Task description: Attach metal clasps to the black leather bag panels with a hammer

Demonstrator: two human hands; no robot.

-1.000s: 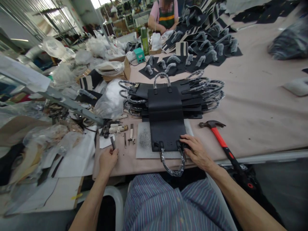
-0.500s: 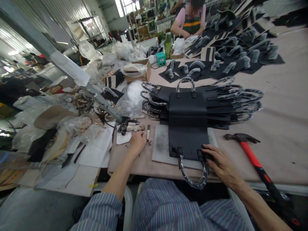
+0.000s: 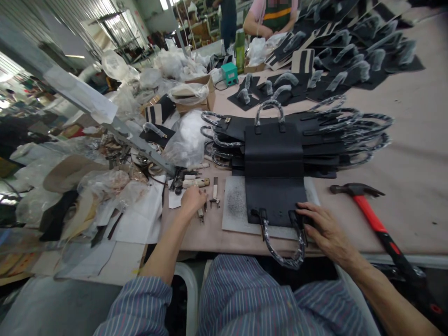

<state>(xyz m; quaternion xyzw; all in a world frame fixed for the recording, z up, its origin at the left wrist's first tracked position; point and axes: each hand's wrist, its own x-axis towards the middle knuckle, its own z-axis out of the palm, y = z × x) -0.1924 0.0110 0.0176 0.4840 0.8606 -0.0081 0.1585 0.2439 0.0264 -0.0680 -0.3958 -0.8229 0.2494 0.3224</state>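
A black leather bag piece (image 3: 275,198) with a plastic-wrapped handle (image 3: 284,256) at its near end lies over a pale board (image 3: 234,205). My right hand (image 3: 325,233) grips its right edge by the handle's base, fingers on top and thumb lower down. My left hand (image 3: 192,200) is on the table left of the board, fingers curled and pressed together among small metal hand tools (image 3: 214,190). Whatever is in those fingers is too small to make out. One short tool (image 3: 200,214) lies just below this hand.
Behind the bag piece sits a stack of black bag pieces (image 3: 322,149) with wrapped handles. A red-handled claw hammer (image 3: 371,212) lies at right. A slanting metal post (image 3: 140,144) and plastic bags (image 3: 187,140) are at left. A co-worker (image 3: 271,21) works across the table.
My left hand has shifted slightly left and up, and small tools beside and below it now show. My right hand stays on the bag piece. The view has tipped slightly downward.
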